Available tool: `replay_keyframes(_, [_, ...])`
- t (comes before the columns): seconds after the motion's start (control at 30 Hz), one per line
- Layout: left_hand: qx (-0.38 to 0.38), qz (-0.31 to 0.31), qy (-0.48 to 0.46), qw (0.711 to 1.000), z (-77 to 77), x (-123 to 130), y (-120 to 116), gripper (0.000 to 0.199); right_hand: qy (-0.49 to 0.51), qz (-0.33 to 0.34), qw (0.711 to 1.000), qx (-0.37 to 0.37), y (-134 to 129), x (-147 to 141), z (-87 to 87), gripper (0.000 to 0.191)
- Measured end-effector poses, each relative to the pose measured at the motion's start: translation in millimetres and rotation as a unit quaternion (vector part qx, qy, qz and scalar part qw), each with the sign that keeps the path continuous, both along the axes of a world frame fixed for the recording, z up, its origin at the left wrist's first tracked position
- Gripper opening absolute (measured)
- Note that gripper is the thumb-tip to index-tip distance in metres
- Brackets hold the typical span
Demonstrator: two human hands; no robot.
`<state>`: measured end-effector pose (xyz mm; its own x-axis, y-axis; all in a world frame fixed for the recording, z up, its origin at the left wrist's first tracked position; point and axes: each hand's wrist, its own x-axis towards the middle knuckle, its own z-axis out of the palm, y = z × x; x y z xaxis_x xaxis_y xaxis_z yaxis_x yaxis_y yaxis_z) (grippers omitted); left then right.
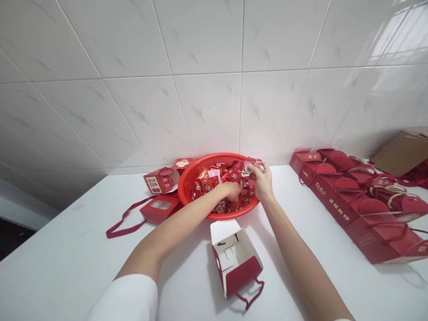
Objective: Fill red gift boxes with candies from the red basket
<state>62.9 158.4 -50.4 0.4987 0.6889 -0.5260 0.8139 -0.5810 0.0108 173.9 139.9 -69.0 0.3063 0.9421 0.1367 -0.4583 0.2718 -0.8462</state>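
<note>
A red plastic basket [182, 187] full of red-wrapped candies [205, 178] stands against the wall. My left hand [233, 191] reaches down into it, fingers curled closed among the wrappers; the fingertips and anything in them are hidden. At the basket's right rim, my right hand [263, 180] grips a candy packet [249, 169] with clear and red wrapping between thumb and fingers. In front of the basket, between my forearms, sits an open gift box [242, 276], red outside and white inside, with a dark red cord handle. No candy shows inside it.
Left of the basket are a red windowed box [160, 208] with a ribbon [125, 227] and a small printed box [160, 182]. Several red gift boxes [337, 200] stand in rows at the right. Behind them is a brown cardboard box [399, 149]. The tiled wall [207, 111] bounds the white table [83, 258].
</note>
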Motion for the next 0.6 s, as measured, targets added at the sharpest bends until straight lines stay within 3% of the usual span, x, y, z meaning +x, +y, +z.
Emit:
replay_keyframes(0.13, [0.001,0.010,-0.048,0.999,-0.4,-8,6,0.047,-0.002,-0.001,1.000,-0.005,-1,0,1.1,0.037])
replay_keyframes(0.33, [0.045,0.075,-0.181,0.979,-4.5,-32,27,0.023,0.004,0.003,1.000,-0.007,-2,-1,1.7,0.037])
replay_keyframes(0.6, [0.096,0.107,-0.248,0.958,-11.2,-41,38,0.035,0.006,0.008,1.000,-0.002,-4,-2,2.7,0.039])
